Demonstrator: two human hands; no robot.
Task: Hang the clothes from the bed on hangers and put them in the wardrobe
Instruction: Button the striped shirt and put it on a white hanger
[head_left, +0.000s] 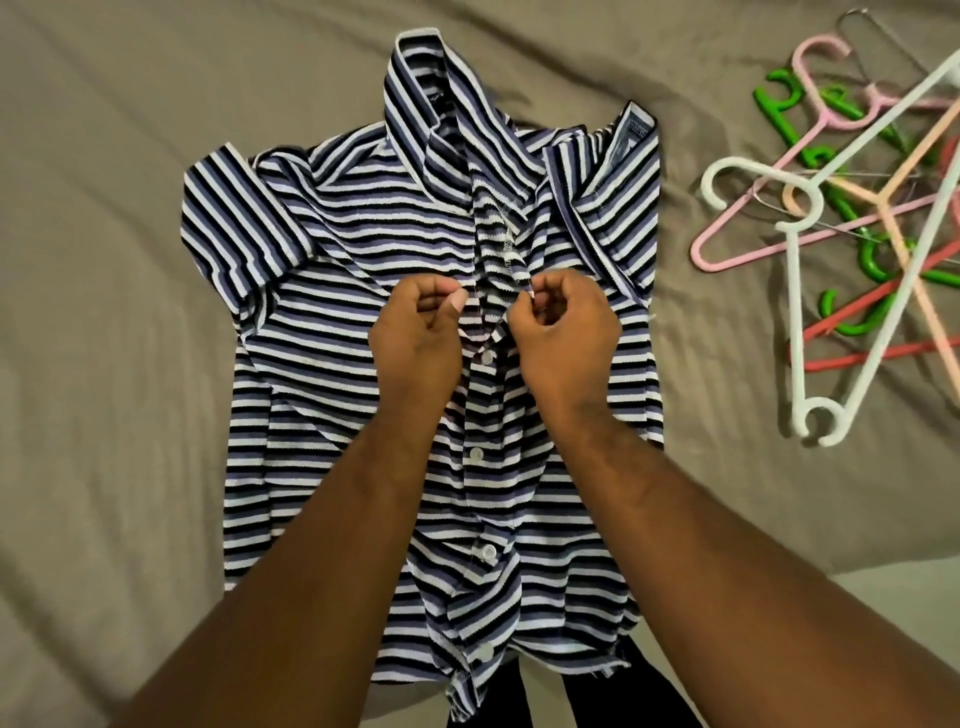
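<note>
A short-sleeved shirt (332, 395) with black, white and blue stripes lies flat on the bed, collar away from me, hem hanging over the near edge. Several white buttons run down its front placket. My left hand (415, 338) pinches the left edge of the placket near the chest. My right hand (563, 332) pinches the opposite edge, just across the gap. Above my hands the front lies open up to the collar. A pile of plastic hangers (852, 218) in white, pink, green, red and peach lies to the right of the shirt.
The bed is covered with a wrinkled grey-brown sheet (104, 312). Its near edge shows at the lower right, with pale floor (893, 597) beyond. Dark trouser legs show below the shirt hem. No wardrobe is in view.
</note>
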